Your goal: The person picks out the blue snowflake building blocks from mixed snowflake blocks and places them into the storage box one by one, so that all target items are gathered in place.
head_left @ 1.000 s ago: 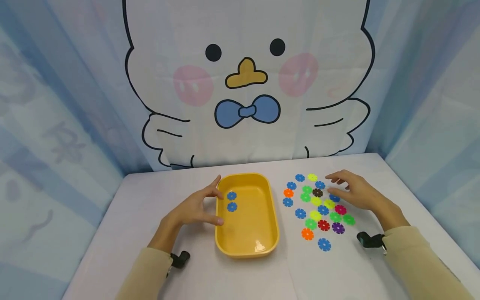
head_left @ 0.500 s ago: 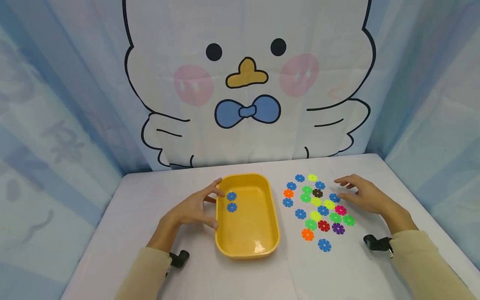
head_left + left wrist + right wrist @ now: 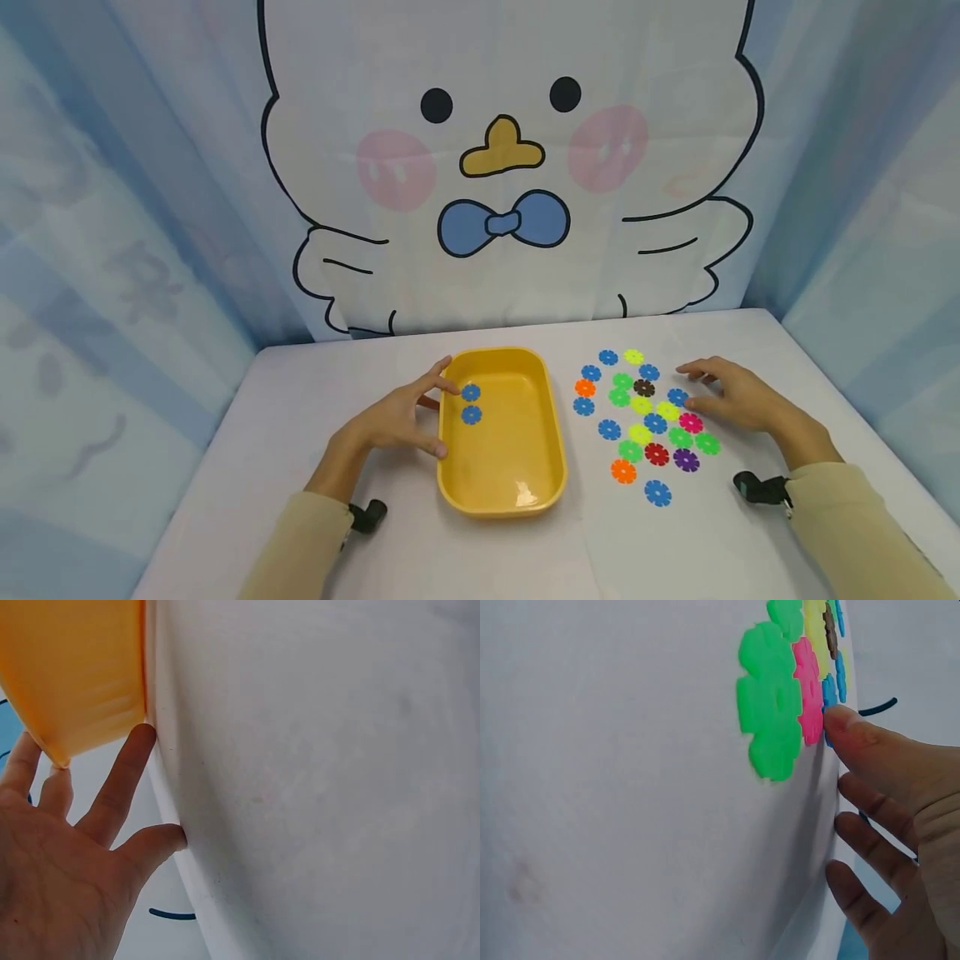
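Note:
In the head view a yellow tray (image 3: pixel 504 467) stands on the table with two blue snowflake discs (image 3: pixel 471 403) inside, near its left wall. My left hand (image 3: pixel 390 417) rests against the tray's left side, fingers spread, the thumb and another fingertip at the rim. The left wrist view shows the straight fingers touching the tray's outside (image 3: pixel 90 682). My right hand (image 3: pixel 738 400) is at the right edge of a spread of loose discs, fingers loosely bent and apart. Its thumb tip is right at a blue disc (image 3: pixel 678 397); the right wrist view has green discs (image 3: pixel 769 705) and a pink disc (image 3: pixel 808 690) nearby.
Several flat notched discs lie right of the tray, among them an orange disc (image 3: pixel 623 472), a purple disc (image 3: pixel 686 460), a red disc (image 3: pixel 657 454) and a black disc (image 3: pixel 644 387). A cartoon-printed curtain (image 3: pixel 502 283) hangs behind the white table (image 3: pixel 510 567).
My right hand has drawn back slightly to the right, uncovering the blue disc by its thumb. My left hand stays at the tray's side. The head view has shifted a little.

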Demonstrator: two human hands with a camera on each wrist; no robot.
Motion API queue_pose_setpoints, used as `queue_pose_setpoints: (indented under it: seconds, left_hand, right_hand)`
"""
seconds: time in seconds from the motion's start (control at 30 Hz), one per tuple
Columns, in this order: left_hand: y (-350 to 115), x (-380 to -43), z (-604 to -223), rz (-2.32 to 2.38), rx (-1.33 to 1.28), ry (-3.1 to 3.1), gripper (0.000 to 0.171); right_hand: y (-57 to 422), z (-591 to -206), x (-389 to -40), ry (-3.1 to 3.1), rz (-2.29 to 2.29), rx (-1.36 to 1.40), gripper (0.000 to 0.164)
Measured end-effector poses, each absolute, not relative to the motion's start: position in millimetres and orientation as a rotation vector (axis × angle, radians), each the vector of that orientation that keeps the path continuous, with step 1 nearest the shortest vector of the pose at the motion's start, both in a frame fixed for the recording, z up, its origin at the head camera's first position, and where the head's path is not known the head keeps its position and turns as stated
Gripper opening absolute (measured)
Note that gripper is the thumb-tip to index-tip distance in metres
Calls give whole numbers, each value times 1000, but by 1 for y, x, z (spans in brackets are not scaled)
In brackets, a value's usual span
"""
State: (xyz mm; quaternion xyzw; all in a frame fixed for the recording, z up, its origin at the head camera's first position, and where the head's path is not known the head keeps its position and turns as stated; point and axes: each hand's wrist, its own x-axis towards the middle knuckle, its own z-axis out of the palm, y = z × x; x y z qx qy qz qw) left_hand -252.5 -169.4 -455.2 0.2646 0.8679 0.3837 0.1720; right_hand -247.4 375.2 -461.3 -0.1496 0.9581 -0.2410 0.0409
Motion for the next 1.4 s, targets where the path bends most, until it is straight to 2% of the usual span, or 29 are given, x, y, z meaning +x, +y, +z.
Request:
queue_pose_setpoints:
  seconds: [0.3, 0.6, 0.8, 1.23, 1.4]
  left_hand:
    - [-167, -251, -456, 1078, 739, 2484, 85]
    - [-167, -251, -456, 1066, 746, 2479, 80]
    - [-168, -248, -451, 1060, 709, 2485, 79]
    - [-167, -248, -449, 1065, 694, 2462, 78]
    - [-167, -249, -450, 1066, 692, 2462, 76]
  right_hand:
    - [377, -465, -248, 2950, -690, -499, 57]
    - [378, -468, -253, 2903, -703, -539, 38]
    - [374, -468, -254, 2879, -769, -547, 32]
    - [374, -468, -254, 2845, -874, -495, 36]
    - [374, -466, -253, 2837, -836, -505, 47]
